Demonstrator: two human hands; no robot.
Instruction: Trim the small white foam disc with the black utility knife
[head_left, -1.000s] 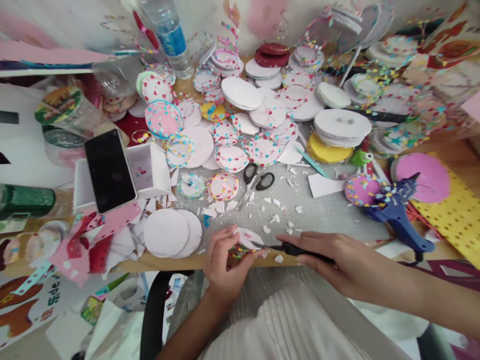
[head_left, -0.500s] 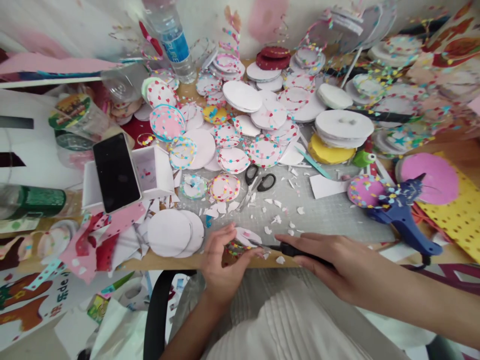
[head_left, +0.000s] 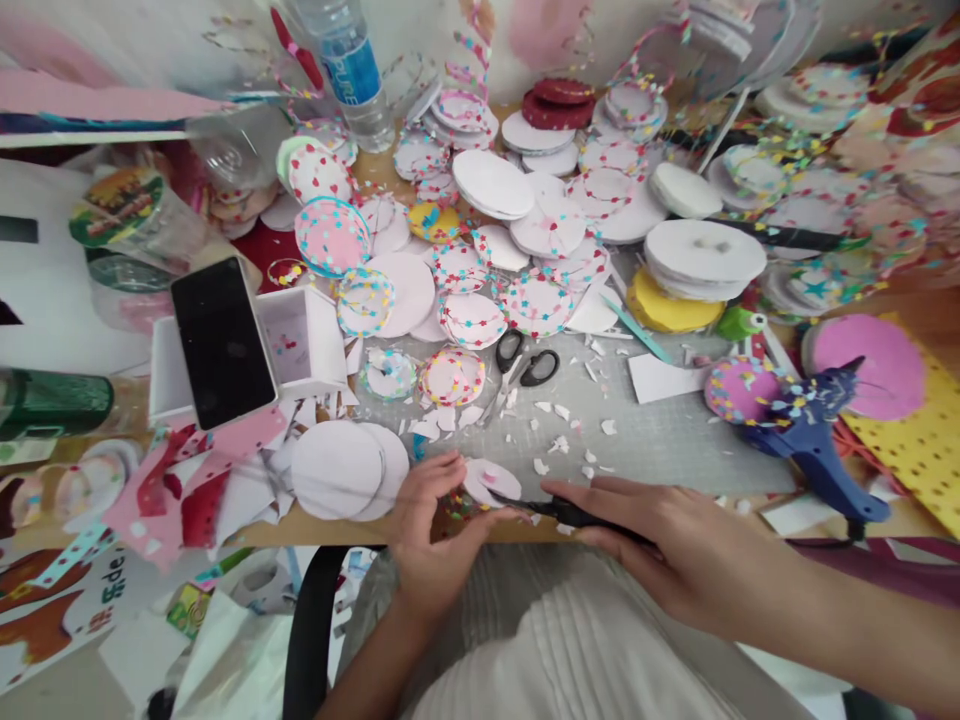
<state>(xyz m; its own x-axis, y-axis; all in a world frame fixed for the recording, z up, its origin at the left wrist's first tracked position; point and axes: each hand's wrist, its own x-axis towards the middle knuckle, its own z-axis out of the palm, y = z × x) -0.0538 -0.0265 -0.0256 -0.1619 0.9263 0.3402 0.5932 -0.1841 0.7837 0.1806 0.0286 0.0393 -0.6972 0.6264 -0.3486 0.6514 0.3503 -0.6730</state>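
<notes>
At the table's front edge my left hand (head_left: 435,530) is closed round a small white disc (head_left: 491,481) with a pink spot and colourful trim below it. My right hand (head_left: 660,530) grips the black handle of a thin-bladed knife (head_left: 581,515). Its blade lies against the disc's right side; how deep it sits is hidden. White paper scraps (head_left: 559,445) lie on the grey cutting mat (head_left: 660,440) beyond my hands. Black-handled scissors (head_left: 525,365) rest on the mat, and plain white discs (head_left: 337,468) lie left of my left hand.
Several trimmed discs (head_left: 472,320) crowd the back. On the right lies a blue glue gun (head_left: 825,450) beside a pink disc (head_left: 866,365). A phone (head_left: 223,342) leans on a white box (head_left: 311,345) at left. A water bottle (head_left: 352,80) stands behind.
The disc's white face now shows more toward me, with the blade lower across its right side. My hands stay close together; the whole view has shifted slightly.
</notes>
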